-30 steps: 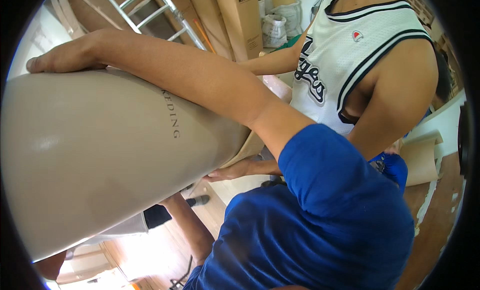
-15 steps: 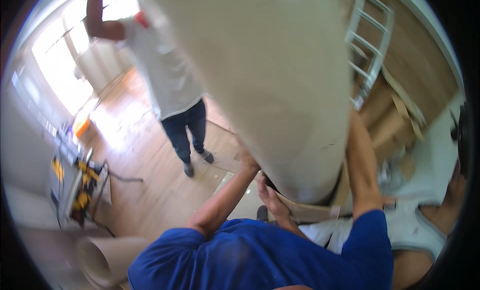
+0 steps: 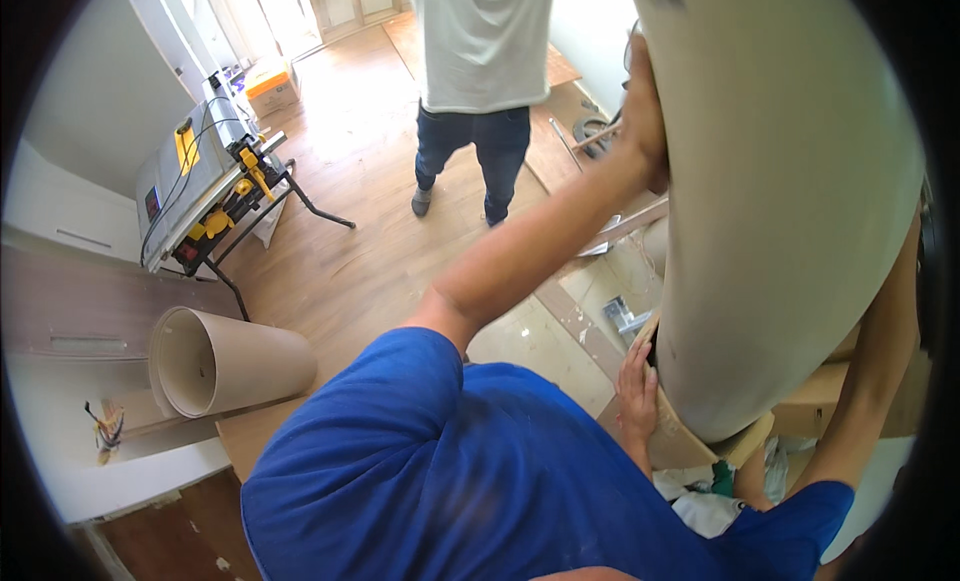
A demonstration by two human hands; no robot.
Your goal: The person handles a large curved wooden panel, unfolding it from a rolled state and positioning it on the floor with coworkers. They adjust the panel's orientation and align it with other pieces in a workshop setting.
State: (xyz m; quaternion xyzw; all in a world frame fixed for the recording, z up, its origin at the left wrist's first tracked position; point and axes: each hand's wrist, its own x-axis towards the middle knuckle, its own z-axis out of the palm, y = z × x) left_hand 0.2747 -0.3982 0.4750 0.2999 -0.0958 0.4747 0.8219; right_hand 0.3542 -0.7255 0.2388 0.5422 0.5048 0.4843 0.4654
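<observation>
A large, smooth off-white cylinder (image 3: 780,211) stands tilted in front of me on the right, its lower end within the cardboard edge of a box (image 3: 690,426). My left hand (image 3: 648,116) grips its left side, fingers pointing up along the curved surface. On the other side my right forearm (image 3: 868,381) reaches up behind the cylinder, which hides that hand. A co-worker's hand (image 3: 637,396) lies by the cardboard at the cylinder's base, fingers stretched; most of that person is hidden by my blue sleeve and body.
A person in a white shirt (image 3: 483,51) stands ahead on the wood floor (image 3: 350,251). At left are a table saw (image 3: 215,181) on folding legs, an orange-topped box (image 3: 270,86) and a beige hollow roll (image 3: 235,361). Metal brackets (image 3: 625,319) lie near the cylinder's base.
My view has swung, so the cylinder now appears farther right. My left hand now shows higher on the cylinder's side. The person in white appears farther right, facing the cylinder less closely.
</observation>
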